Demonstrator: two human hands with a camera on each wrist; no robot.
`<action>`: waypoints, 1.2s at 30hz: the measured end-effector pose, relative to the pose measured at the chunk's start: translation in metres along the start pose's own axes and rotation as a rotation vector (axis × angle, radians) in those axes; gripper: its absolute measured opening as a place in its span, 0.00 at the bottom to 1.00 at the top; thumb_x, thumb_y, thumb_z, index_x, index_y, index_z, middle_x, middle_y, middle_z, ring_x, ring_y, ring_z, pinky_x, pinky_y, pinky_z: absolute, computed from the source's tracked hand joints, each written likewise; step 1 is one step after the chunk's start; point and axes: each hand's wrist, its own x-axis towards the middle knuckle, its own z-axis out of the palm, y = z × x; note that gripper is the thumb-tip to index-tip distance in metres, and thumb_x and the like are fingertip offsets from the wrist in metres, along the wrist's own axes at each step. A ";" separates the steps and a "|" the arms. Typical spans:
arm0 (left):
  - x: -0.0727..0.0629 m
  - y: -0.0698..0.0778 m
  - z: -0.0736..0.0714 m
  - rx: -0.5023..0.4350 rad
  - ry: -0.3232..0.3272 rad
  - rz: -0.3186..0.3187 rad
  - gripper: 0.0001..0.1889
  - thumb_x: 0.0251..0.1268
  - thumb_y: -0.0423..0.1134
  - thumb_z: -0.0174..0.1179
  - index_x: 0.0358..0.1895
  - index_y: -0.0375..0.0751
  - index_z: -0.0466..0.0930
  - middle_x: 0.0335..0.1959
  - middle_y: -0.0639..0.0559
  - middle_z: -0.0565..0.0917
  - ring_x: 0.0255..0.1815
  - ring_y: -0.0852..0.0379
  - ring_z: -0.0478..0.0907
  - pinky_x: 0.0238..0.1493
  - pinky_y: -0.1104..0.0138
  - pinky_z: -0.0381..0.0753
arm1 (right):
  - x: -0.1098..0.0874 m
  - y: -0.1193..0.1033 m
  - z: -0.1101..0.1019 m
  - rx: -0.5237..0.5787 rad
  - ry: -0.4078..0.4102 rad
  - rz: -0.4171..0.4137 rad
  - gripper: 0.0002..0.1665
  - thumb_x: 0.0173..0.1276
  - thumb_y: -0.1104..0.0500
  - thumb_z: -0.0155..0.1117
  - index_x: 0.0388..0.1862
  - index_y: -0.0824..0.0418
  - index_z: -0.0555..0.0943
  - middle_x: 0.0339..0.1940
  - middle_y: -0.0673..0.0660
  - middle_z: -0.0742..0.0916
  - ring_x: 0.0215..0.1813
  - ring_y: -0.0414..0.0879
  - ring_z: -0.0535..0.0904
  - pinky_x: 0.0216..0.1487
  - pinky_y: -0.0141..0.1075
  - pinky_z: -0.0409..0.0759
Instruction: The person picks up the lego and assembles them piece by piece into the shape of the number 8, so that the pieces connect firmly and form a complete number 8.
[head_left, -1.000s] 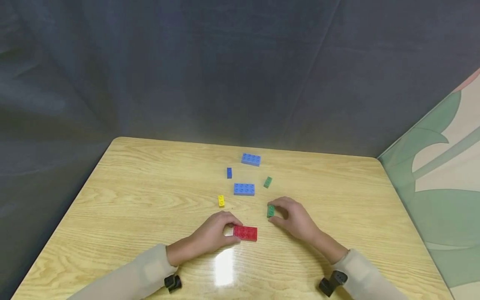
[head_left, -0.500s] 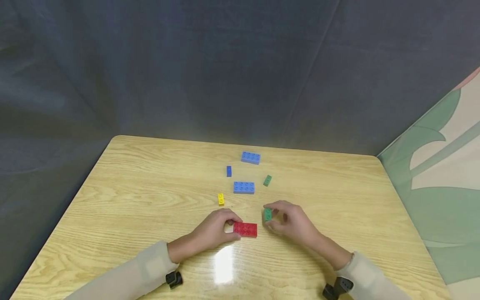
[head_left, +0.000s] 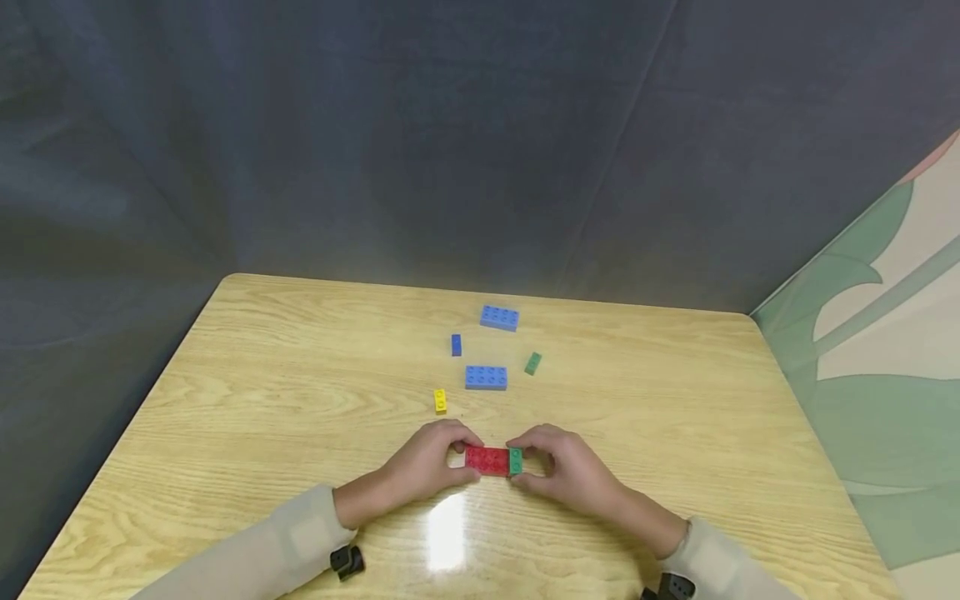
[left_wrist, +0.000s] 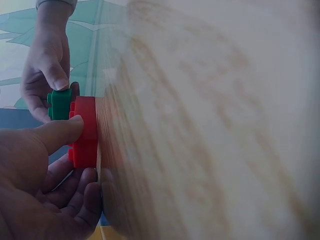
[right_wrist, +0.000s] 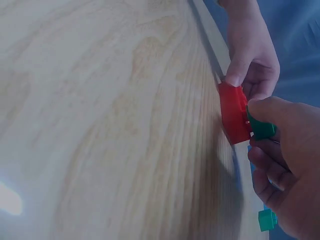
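On desk [head_left: 300, 375], pinching red studded brick [head_left: 487, 461] in left grip [head_left: 423, 462], green two-stud brick [head_left: 516, 461] in right grip [head_left: 576, 471] over red one's right end. Best: hold red flat, line up edges, press straight down.

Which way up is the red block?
The red block is upright: both wrist views show its bumps facing away from the table.

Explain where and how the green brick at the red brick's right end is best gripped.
Probably by its short ends, thumb near and finger far, coming from the right, as the right hand does. The green brick sits studs up above the right end of the red brick, so this grip leaves its top and underside free; the left hand holds the other end.
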 end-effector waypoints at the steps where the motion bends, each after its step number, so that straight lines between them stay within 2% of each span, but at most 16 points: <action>1: 0.000 0.000 0.000 -0.001 -0.002 -0.002 0.16 0.57 0.39 0.77 0.48 0.43 0.87 0.40 0.59 0.84 0.40 0.63 0.75 0.45 0.68 0.79 | 0.000 0.000 0.001 -0.001 0.001 -0.002 0.22 0.60 0.60 0.80 0.54 0.60 0.86 0.48 0.47 0.88 0.47 0.43 0.83 0.47 0.35 0.83; 10: 0.000 0.002 -0.002 -0.008 -0.013 -0.016 0.16 0.57 0.39 0.77 0.48 0.43 0.87 0.40 0.59 0.84 0.40 0.62 0.75 0.45 0.68 0.79 | 0.002 -0.001 0.004 0.013 0.018 -0.020 0.22 0.59 0.61 0.80 0.53 0.61 0.86 0.46 0.47 0.88 0.44 0.43 0.82 0.44 0.34 0.83; 16: 0.000 0.003 -0.002 -0.002 -0.014 -0.015 0.16 0.56 0.39 0.77 0.48 0.42 0.87 0.40 0.59 0.83 0.40 0.63 0.75 0.44 0.69 0.78 | 0.003 0.000 0.006 0.001 0.024 -0.018 0.22 0.58 0.62 0.80 0.53 0.60 0.86 0.46 0.47 0.88 0.45 0.42 0.82 0.46 0.34 0.83; 28: 0.000 0.004 -0.002 -0.001 -0.008 -0.005 0.16 0.56 0.39 0.77 0.47 0.42 0.87 0.39 0.59 0.83 0.39 0.63 0.75 0.44 0.69 0.79 | 0.006 -0.003 0.010 -0.058 0.042 -0.024 0.20 0.58 0.61 0.80 0.50 0.61 0.87 0.44 0.47 0.88 0.45 0.41 0.82 0.48 0.35 0.84; 36: 0.001 0.005 -0.003 -0.010 -0.016 -0.009 0.16 0.56 0.38 0.77 0.47 0.42 0.87 0.39 0.59 0.83 0.40 0.63 0.75 0.44 0.69 0.79 | 0.008 -0.005 0.011 -0.041 0.024 0.010 0.18 0.58 0.62 0.80 0.48 0.60 0.88 0.43 0.47 0.89 0.45 0.41 0.83 0.48 0.35 0.84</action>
